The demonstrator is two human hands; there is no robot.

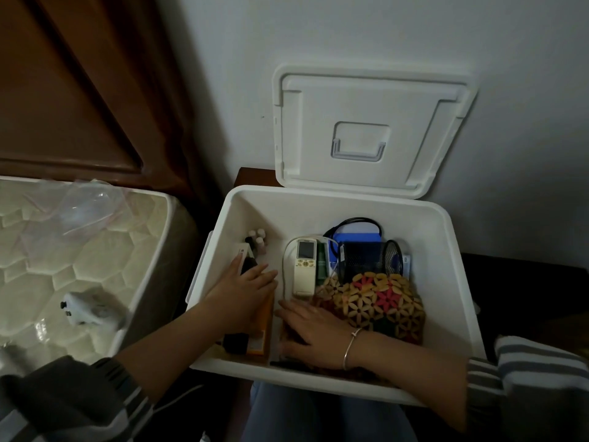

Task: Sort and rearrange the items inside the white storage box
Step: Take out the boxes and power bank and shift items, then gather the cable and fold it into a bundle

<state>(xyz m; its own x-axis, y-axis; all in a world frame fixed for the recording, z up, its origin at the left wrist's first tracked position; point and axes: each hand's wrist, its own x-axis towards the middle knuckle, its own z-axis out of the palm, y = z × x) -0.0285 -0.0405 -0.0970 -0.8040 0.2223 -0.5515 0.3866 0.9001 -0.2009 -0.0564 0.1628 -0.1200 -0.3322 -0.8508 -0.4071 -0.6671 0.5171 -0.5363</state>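
Inside the white storage box (446,282), left hand (245,291) rests open-fingered on the orange carton (264,327); right hand (314,338) lies flat beside the beaded bag (382,301) — carton likely light, stiff; pinch its long edges.

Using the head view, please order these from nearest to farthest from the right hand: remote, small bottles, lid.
1. Remote, just beyond the right hand.
2. Small bottles, back left corner.
3. Lid, open behind the box.

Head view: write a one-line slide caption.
Inside the open white storage box, the left hand lies over an orange packet, the right hand near a cream remote.
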